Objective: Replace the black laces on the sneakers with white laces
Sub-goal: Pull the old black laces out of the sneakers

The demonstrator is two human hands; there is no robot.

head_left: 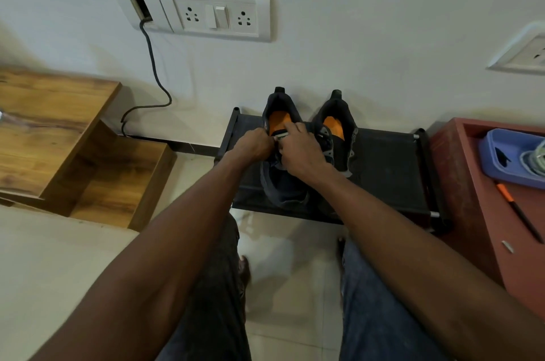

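Two dark sneakers with orange insoles sit side by side on a low black rack against the wall, heels toward the wall. Both hands are together on the left sneaker, up at the tongue and top eyelets. Left hand has its fingers curled in at the eyelet edge; right hand lies over the tongue, fingers bent on something pale at the top of the lacing. It could be a white lace end or a tongue label, too small to tell. Hands nearly touch, both clamped on the shoe's upper; which strand each one pinches is hidden. The right sneaker is untouched, its lacing looks dark with grey eyelet trim. Likely step: working a lace through the top eyelets of the left shoe. To do it well, steady the eyelet flap with one hand, feed the lace tip straight through with the other, pull slack evenly, keep the lace flat, and match the lengths on both sides. A purple tray on the red cabinet to the right holds a pale coiled thing, maybe spare laces, not sure. An orange-and-black pen lies nearby.
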